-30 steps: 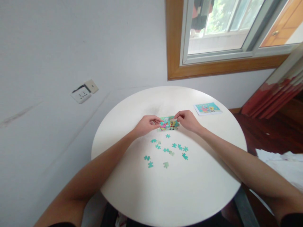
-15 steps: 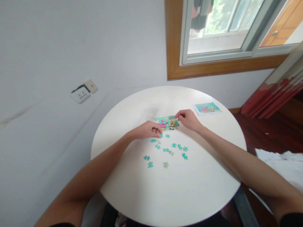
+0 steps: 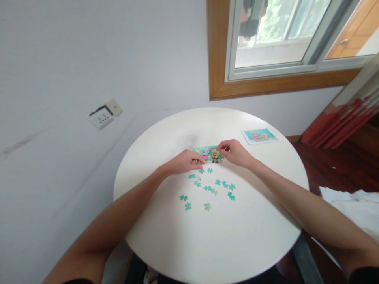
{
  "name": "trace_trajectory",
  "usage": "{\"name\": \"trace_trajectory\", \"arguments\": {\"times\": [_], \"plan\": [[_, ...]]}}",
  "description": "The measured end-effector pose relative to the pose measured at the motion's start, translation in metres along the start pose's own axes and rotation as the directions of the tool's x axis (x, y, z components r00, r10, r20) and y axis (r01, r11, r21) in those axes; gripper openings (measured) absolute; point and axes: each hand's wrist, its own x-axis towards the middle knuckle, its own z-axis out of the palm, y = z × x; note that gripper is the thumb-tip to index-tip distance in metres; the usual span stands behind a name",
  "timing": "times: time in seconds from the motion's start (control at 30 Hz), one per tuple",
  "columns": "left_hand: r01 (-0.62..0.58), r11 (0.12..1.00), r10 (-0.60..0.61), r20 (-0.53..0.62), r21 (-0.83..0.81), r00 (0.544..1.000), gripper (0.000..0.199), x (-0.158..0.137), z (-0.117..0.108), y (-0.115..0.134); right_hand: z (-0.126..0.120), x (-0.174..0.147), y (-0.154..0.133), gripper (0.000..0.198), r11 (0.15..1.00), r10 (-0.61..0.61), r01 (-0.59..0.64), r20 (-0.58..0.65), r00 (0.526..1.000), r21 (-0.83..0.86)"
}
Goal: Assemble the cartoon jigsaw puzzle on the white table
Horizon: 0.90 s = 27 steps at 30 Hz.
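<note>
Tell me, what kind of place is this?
Probably a room in someone's home: there's a round table with puzzle pieces on it, a wood-framed window and a red-and-pale curtain.

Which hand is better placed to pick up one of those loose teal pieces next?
Probably the left hand: it is close beside a small, flat, teal jigsaw piece. The right hand is farther off, at the right part of the colourful, partly assembled cartoon jigsaw.
</note>
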Motion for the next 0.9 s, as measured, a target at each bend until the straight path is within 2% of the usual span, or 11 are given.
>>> {"name": "trace_trajectory", "arguments": {"times": [0.1,0.2,0.33,0.47,0.57,0.73,0.9], "plan": [[0.007,1.0,-0.006,-0.063,0.008,0.998,0.021,0.0,-0.001,0.003,0.002,-0.021,-0.027,0.014,0.992,-0.073,0.097,0.271,0.96,-0.077],[0.037,0.999,-0.036,-0.097,0.012,0.995,0.023,0.0,-0.002,0.003,0.011,-0.043,-0.051,0.008,0.975,-0.009,0.096,0.392,0.92,-0.202],[0.034,0.999,-0.03,-0.098,0.033,0.995,0.025,0.001,-0.001,0.002,0.027,-0.062,-0.071,0.014,0.909,0.097,0.105,0.451,0.887,-0.403],[0.049,0.997,-0.043,-0.094,0.059,0.995,0.026,0.001,-0.001,0.002,0.032,-0.071,-0.082,0.012,0.829,0.099,0.216,0.516,0.851,-0.515],[0.056,0.996,-0.05,-0.088,0.064,0.995,0.027,0.0,-0.001,0.002,0.032,-0.074,-0.087,0.021,0.805,0.079,0.271,0.549,0.832,-0.527],[0.049,0.998,-0.044,-0.09,0.048,0.995,0.031,0.0,-0.002,0.0,0.029,-0.078,-0.088,0.035,0.814,0.053,0.301,0.579,0.814,-0.497],[0.079,0.995,-0.071,-0.119,0.061,0.99,0.034,-0.002,-0.008,-0.004,0.027,-0.082,-0.091,0.036,0.814,0.035,0.334,0.614,0.789,-0.476]]}}
